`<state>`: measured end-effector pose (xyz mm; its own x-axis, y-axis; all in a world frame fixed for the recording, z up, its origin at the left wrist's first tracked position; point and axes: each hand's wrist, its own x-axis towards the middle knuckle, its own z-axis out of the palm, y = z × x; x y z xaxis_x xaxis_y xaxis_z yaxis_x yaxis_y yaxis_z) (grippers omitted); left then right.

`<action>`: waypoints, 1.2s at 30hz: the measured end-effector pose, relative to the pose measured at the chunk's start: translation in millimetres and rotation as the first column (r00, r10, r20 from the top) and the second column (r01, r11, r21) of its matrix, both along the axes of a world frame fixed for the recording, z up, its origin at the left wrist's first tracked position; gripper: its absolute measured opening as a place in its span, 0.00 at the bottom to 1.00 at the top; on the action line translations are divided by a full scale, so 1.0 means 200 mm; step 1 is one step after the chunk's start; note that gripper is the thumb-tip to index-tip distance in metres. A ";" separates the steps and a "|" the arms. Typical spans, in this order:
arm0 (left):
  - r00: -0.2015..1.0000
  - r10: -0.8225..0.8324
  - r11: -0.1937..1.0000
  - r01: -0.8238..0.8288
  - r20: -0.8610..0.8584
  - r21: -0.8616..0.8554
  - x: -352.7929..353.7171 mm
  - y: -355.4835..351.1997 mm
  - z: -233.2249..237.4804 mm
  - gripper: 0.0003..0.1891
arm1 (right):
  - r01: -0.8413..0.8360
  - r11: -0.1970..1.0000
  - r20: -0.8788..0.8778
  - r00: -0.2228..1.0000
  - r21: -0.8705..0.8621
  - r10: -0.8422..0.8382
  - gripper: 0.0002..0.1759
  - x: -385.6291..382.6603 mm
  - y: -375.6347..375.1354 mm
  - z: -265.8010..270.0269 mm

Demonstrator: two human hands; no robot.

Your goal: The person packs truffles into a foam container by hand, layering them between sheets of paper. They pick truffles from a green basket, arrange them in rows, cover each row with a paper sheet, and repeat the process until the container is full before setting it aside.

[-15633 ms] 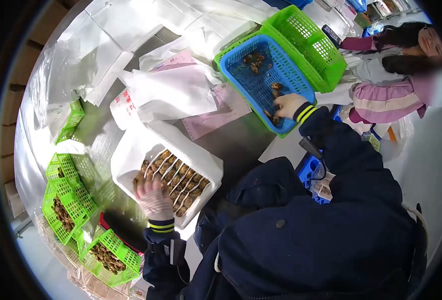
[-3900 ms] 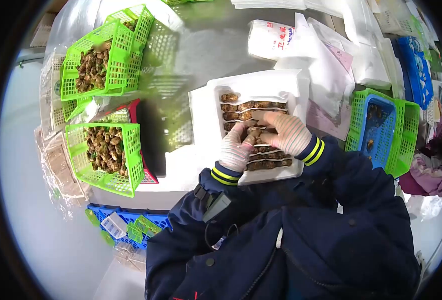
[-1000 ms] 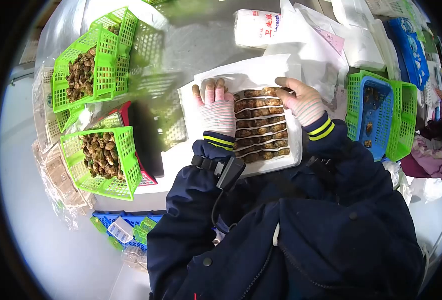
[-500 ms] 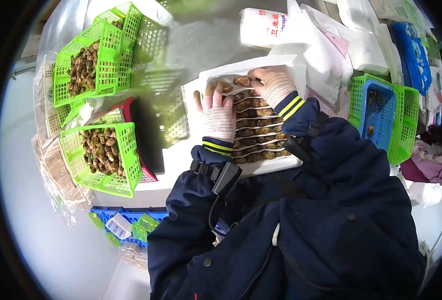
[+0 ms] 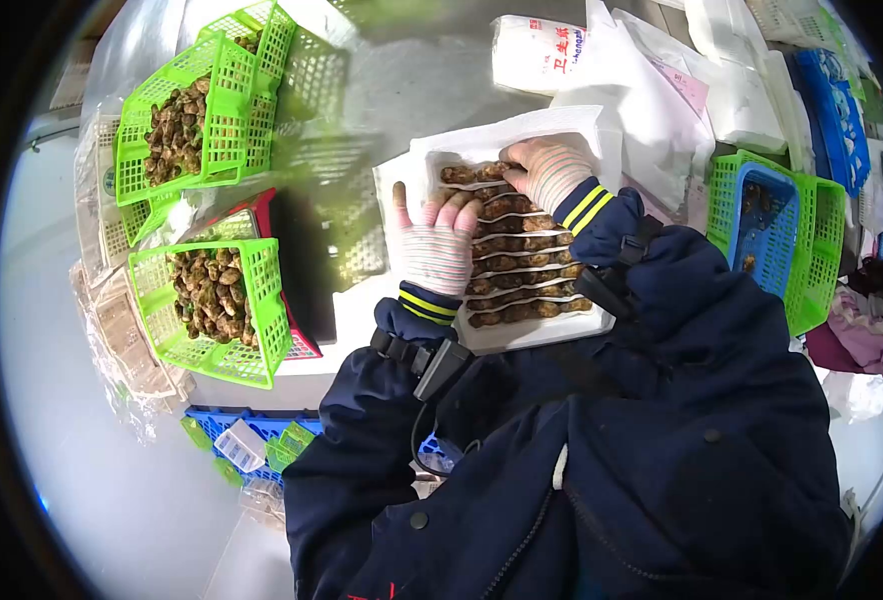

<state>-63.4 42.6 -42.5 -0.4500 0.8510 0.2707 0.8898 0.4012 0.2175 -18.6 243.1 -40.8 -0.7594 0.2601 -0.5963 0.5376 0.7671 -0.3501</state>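
Note:
A white foam box holds several rows of brown, knobbly lumps, parted by thin white strips. Their exact kind is hard to make out. My left hand, in a striped fingerless glove, lies over the box's left side, fingers apart, with the tips near the left ends of the upper rows. At the far row, my right hand, gloved the same way, has its thumb and fingertips closed around a brown lump at that row's right part. The fingers partly hide this lump.
Green baskets of similar lumps stand at left, some stacked. A blue basket sits in a green one at right. A paper packet and white sheets lie behind the box. Another person's pink sleeve shows far right.
The far row has filled out with lumps along its left part. My right hand has moved slightly toward me; my left hand stays over the box's left side. The view has shifted slightly.

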 end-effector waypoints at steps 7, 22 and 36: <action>0.999 0.027 0.997 -0.029 -0.031 -0.069 -0.02 0.10 -0.04 0.20 | -0.047 0.997 -0.007 0.999 0.055 0.047 0.19 0.00 0.00 -0.04; 0.995 0.014 0.937 -0.047 -0.097 -0.345 -0.05 0.18 -0.03 0.20 | 0.273 0.961 -0.503 0.836 0.039 -0.217 0.15 0.90 0.29 0.39; 0.765 -0.295 0.922 0.385 0.573 -0.039 0.67 0.34 0.35 0.13 | 0.930 0.350 -0.245 0.366 0.109 -0.898 0.23 1.87 0.80 0.05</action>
<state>70.6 109.9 27.9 -0.1563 0.9853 -0.0696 0.7224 0.1621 0.6722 356.0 403.8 -31.0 -0.0292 0.9324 -0.3602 0.9149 -0.1202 -0.3854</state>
